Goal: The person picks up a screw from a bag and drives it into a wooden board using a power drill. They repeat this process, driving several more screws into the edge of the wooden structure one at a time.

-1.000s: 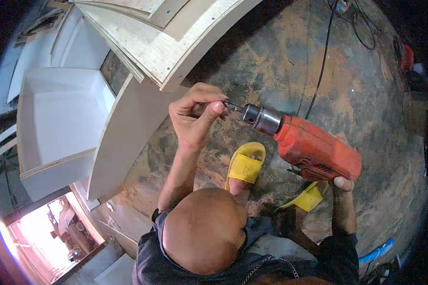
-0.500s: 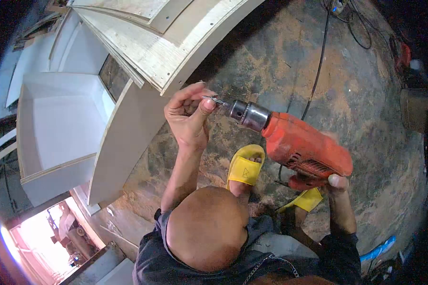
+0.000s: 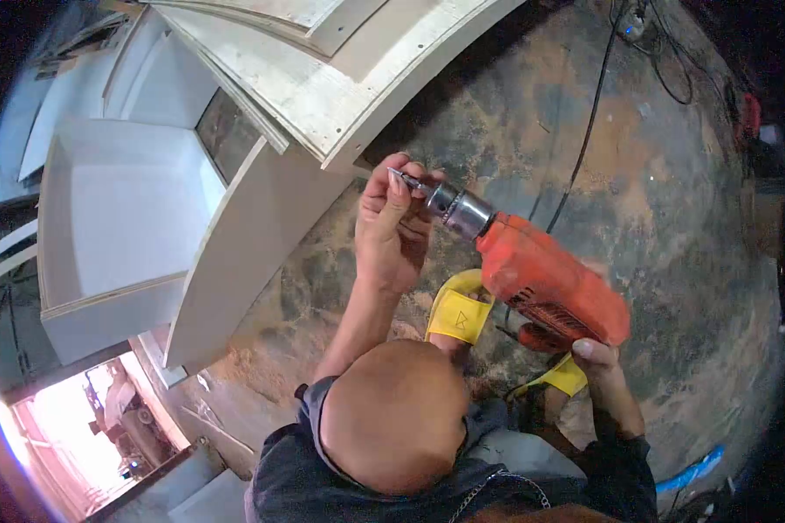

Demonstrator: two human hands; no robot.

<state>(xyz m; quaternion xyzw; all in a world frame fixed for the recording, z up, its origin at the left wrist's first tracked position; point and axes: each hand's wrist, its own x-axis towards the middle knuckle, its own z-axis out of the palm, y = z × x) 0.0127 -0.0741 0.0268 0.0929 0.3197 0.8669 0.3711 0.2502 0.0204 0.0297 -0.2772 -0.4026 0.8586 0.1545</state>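
Note:
A red power drill [image 3: 549,283] with a metal chuck [image 3: 459,212] points up and to the left over the floor. My right hand [image 3: 597,356] is wrapped round its handle end, with the thumb showing and most fingers hidden behind the drill body. At the chuck's front, my left hand [image 3: 392,218] pinches a thin metal bit [image 3: 410,181] between thumb and fingers. The bit's pointed tip sticks out past the thumb.
Stacked wooden panels [image 3: 323,96] lie at the upper left, near my left hand. A white open box [image 3: 131,218] stands at the left beside a curved panel [image 3: 244,235]. A black cable [image 3: 589,131] crosses the stained floor [image 3: 672,288]. Yellow slippers [image 3: 460,315] are below the drill.
My left hand has moved right, closer to the chuck, and its fingers now wrap round the bit. The drill has shifted slightly left and down in the view. The panels appear slightly farther right.

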